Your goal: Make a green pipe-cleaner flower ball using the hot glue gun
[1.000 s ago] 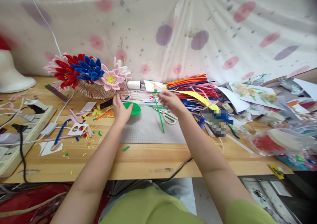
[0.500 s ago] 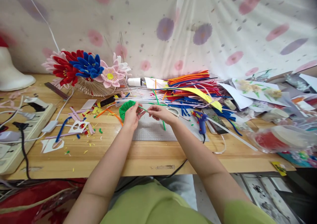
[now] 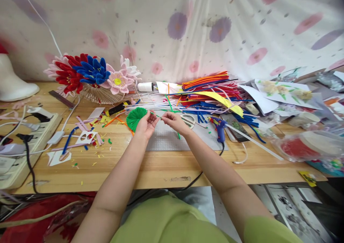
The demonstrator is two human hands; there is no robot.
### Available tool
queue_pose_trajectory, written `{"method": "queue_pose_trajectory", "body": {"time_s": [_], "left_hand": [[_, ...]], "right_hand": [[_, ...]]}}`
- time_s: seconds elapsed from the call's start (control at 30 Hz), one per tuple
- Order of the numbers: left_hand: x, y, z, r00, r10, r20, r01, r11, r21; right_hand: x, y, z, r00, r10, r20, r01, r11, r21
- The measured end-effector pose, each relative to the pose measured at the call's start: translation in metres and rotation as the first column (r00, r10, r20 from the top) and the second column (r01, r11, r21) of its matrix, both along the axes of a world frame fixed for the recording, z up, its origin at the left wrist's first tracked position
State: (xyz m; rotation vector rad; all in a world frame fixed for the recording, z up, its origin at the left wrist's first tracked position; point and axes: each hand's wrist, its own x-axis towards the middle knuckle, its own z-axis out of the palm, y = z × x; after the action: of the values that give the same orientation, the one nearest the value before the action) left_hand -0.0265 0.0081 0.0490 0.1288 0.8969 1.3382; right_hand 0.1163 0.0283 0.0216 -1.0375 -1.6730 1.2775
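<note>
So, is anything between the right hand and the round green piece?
Yes, the left hand. It grips the round green piece at its right edge, so it lies between that and the right hand, whose fingertips are at a thin green stem. Nothing else visible blocks the way.

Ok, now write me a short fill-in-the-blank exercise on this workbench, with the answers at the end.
1. The round, pleated, fuzzy piece at the left hand is coloured ____.
2. Between the spiky red flower and the pink flower with a yellow centre sits a flower coloured ____.
3. The blue-purple plastic glue gun lies nearer to the person's ____ hand.

Missing words: green; blue; right.
</note>
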Motion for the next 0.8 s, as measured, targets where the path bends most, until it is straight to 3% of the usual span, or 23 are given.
{"method": "queue_pose_trajectory", "body": {"time_s": [0.1, 0.23, 0.47, 0.8], "left_hand": [[0.001, -0.001, 0.000, 0.999, 0.030, 0.010, -0.030, 1.000, -0.007], [0.004, -0.002, 0.001, 0.994, 0.070, -0.086, -0.066, 0.996, 0.059], [0.004, -0.001, 0.003, 0.970, 0.090, -0.226, -0.072, 0.994, 0.088], [0.001, 0.002, 0.005, 1.000, 0.008, -0.015, -0.010, 0.994, -0.108]], "right_hand": [[-0.001, 0.002, -0.004, 1.000, 0.004, 0.007, -0.005, 0.998, 0.065], [-0.002, 0.001, -0.007, 1.000, 0.003, 0.014, -0.005, 0.991, 0.137], [-0.006, -0.005, -0.003, 1.000, -0.017, 0.024, 0.013, 0.988, 0.154], [-0.006, -0.009, -0.001, 1.000, 0.000, -0.020, 0.003, 0.990, 0.143]]}}
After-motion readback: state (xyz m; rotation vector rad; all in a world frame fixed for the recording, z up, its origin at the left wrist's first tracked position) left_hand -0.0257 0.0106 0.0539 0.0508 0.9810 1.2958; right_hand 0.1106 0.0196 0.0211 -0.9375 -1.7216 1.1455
